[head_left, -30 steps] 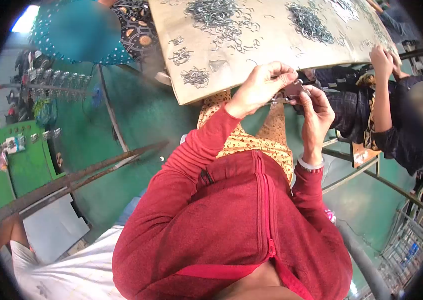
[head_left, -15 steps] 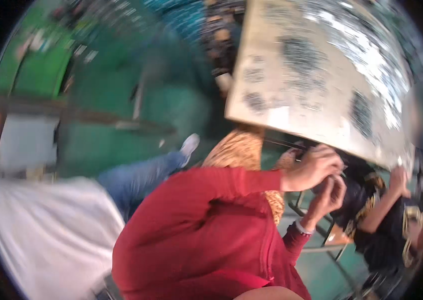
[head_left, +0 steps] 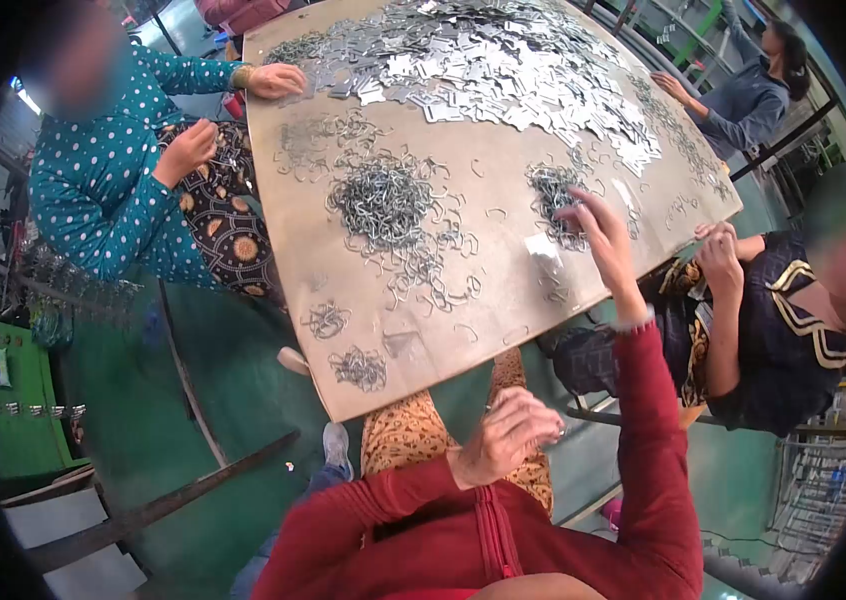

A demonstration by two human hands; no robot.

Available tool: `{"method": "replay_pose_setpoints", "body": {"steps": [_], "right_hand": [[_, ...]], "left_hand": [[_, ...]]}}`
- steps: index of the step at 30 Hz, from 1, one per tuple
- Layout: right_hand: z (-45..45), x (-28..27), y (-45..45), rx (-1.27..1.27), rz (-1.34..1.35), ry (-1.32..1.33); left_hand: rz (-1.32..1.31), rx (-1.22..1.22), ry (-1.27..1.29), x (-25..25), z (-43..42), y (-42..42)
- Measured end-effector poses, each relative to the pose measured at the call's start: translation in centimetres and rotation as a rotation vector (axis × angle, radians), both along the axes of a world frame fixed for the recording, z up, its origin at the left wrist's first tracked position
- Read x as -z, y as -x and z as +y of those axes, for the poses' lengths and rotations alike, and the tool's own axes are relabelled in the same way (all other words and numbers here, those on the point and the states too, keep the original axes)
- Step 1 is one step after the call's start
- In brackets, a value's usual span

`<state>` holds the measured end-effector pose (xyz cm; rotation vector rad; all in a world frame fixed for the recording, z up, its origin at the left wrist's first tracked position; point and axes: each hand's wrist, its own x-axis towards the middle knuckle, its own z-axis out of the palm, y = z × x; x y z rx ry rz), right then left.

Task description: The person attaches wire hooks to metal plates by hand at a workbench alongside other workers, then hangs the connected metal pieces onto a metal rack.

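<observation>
My left hand (head_left: 511,437) is held above my lap, off the table's near edge, with its fingers curled closed. A small shiny bit shows at its fingertips, too little to name. My right hand (head_left: 603,245) reaches over the table with its fingers apart, beside a small pile of bent wire hooks (head_left: 551,190). Whether its fingertips touch the hooks I cannot tell. A small clear plastic piece (head_left: 543,250) lies just left of this hand. Farther left is a larger heap of wire hooks (head_left: 380,200), with loose ones scattered around it.
Flat metal plates (head_left: 503,75) are heaped across the far part of the table (head_left: 343,290). Two small hook clusters, one of them a wire pile (head_left: 358,368), lie at the near left corner. Co-workers sit around: a dotted sleeve (head_left: 93,200) left, a dark top (head_left: 788,350) right.
The view has swung round and sharpened, bringing the whole table into sight. My hands, close together before, are now apart: the right over the table, the left by my lap.
</observation>
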<state>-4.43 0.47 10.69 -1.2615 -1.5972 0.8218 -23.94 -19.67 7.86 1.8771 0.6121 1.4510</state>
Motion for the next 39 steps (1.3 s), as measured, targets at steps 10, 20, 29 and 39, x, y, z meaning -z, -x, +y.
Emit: {"method": "replay_pose_setpoints", "body": {"steps": [10,20,29,39], "right_hand": [[26.7,9.1,1.7,-0.058,-0.794,-0.44],[21.7,4.0,-0.8,0.105,-0.87,-0.222],[13.4,5.2,2.7,-0.007,0.702,0.26],[10.0,10.1,-0.4,0.25,0.839,0.075]], "left_hand": [[0.038,0.055,0.135,2.0,1.2,-0.2],[0.035,0.044,0.148,1.5,1.6,0.1],[0.014,0.028,0.036,0.0,-1.4,-0.3],[0.018,-0.081,-0.043,-1.7,-4.2,0.2]]}}
